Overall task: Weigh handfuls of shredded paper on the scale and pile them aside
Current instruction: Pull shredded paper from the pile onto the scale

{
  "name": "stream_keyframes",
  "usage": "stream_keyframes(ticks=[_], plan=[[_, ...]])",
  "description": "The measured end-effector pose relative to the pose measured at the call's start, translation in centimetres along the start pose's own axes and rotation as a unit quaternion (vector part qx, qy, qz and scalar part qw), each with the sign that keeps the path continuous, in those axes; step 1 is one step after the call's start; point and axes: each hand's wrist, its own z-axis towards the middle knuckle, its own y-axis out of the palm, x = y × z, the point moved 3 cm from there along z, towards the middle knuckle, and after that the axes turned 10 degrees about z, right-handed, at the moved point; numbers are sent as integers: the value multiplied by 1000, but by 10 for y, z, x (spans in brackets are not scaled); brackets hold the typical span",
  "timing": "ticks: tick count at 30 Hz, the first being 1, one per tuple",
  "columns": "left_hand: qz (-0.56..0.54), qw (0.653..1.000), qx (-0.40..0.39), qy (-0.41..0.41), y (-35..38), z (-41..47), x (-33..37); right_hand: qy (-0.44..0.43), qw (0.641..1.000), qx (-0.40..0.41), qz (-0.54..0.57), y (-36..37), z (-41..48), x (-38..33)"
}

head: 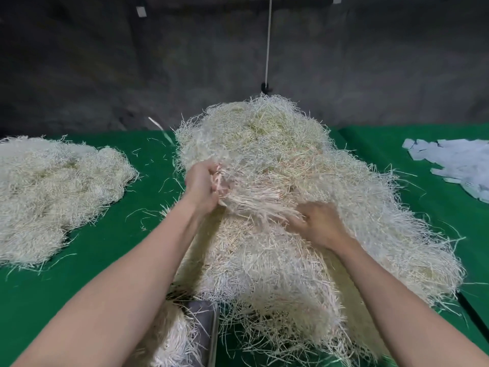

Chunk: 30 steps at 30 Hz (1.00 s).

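Now both the left hand (204, 185) and right hand (317, 224) clutch strands in the shredded paper heap (267, 154) at the middle of the desk (124, 263). Better to tease one modest handful free slowly, lest tangles drag extra.

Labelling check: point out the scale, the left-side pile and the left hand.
scale (202, 317), head view, bare grey surface among shreds
left-side pile (53, 192), head view, middle of the heap
left hand (202, 188), head view, back of the hand
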Motion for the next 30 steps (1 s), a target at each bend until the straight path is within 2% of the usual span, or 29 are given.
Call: stream_keyframes(ticks=[2,4,7,8,10,12,13,14,15,16,17,18,19,20,21,22,23,24,25,26,29,30], plan=[[53,998,31,26,-17,9,3,29,998,-4,55,-5,-7,9],[86,995,32,40,-29,16,5,53,984,-8,169,-13,-11,4],[86,994,-41,47,-21,9,0,-18,956,98,276,-32,0,-44],[88,993,-62,53,-14,3,-1,-48,948,99,299,-34,4,-68],[73,992,-80,67,-4,-2,3,-77,949,1,307,-16,6,-106],[48,990,-100,89,-3,-5,14,-49,966,-119,225,14,4,-119],[80,982,-127,118,-5,-6,23,-24,969,-147,197,24,4,-115],[193,957,-157,152,-8,-6,29,11,967,-132,219,28,5,-109],[373,892,-185,177,-9,-6,30,48,956,-88,277,24,6,-103],[563,780,-207,176,-11,-4,22,76,941,-37,329,19,9,-97],[715,643,-220,167,-14,-2,10,86,928,17,363,13,13,-92],[793,541,-234,154,-17,-1,-2,71,923,52,373,8,17,-87],[811,512,-243,146,-18,-2,-11,49,925,73,370,1,19,-86],[777,557,-258,141,-20,-2,-15,34,929,86,358,-3,21,-83],[687,664,-268,124,-23,-2,-13,34,934,92,344,-4,20,-78],[545,791,-258,104,-27,1,-9,48,937,90,334,-2,19,-71],[375,893,-236,79,-30,2,-4,62,942,80,319,2,16,-62],[214,954,-203,48,-33,4,1,68,952,66,292,8,12,-55],[95,982,-164,11,-35,5,2,58,965,51,249,14,9,-50],[9,991,-131,-17,-34,7,2,41,978,34,202,21,6,-46],[-187,979,-60,-56,-33,12,7,43,997,-5,69,36,-6,-20],[-210,976,-24,-56,-39,14,10,59,998,-14,28,39,-11,-7]])
